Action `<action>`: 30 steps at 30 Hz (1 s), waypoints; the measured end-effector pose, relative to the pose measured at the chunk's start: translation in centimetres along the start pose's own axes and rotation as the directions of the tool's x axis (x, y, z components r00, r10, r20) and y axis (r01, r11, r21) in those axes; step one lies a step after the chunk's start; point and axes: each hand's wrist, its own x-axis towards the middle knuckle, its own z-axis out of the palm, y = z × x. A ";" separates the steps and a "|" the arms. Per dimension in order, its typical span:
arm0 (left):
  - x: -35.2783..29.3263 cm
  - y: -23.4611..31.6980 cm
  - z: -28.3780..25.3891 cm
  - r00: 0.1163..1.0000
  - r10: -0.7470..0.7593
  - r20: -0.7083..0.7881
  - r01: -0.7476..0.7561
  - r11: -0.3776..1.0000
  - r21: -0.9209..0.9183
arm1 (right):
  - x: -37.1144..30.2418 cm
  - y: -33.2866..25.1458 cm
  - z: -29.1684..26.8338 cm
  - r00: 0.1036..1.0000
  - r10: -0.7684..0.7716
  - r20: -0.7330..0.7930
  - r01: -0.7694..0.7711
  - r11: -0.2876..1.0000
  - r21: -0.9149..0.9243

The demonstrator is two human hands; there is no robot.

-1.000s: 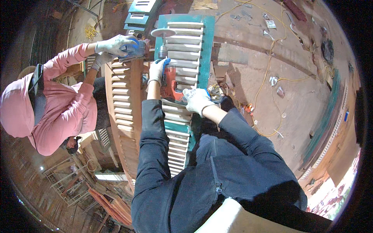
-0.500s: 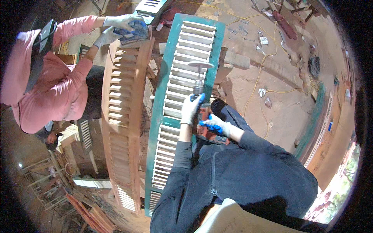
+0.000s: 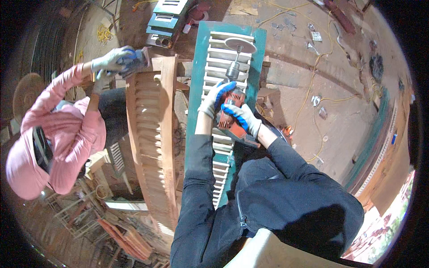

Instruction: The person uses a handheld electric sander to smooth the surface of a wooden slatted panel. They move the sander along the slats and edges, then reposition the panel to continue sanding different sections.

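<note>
An orange and black power drill is gripped in both my hands, which wear white gloves with blue coating. Toward its front, my left hand wraps round the body just behind the chuck. My right hand closes round the rear part near the handle. A round sanding disc on a shaft sticks out from the chuck, over the far end of a louvered shutter. The shutter has a green frame and pale slats. Whether the disc touches the slats I cannot tell.
Left of my shutter lies a bare-wood shutter. A co-worker in pink holds a power sander at its far end. Small green shutter pieces lie beyond. A yellow cord crosses the floor on the right amid scraps.
My hands and the drill have moved away from my body, bringing the disc nearer the shutter's far end. The co-worker has shifted, and the sander has moved left.
</note>
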 end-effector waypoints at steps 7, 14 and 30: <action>5.1 1.5 -5.9 0.974 -0.212 -0.084 0.190 0.958 -0.216 | 6.7 -0.6 1.1 0.984 0.125 0.127 -0.145 0.976 0.163; 5.6 0.0 -5.8 0.957 -0.259 -0.127 0.239 0.959 -0.156 | 5.6 -0.2 0.7 0.984 0.174 0.023 -0.175 0.955 0.241; 3.6 -0.8 -4.9 0.984 -0.099 -0.149 0.077 0.986 -0.145 | 5.8 0.8 -1.1 0.987 0.151 0.045 -0.140 0.972 -0.187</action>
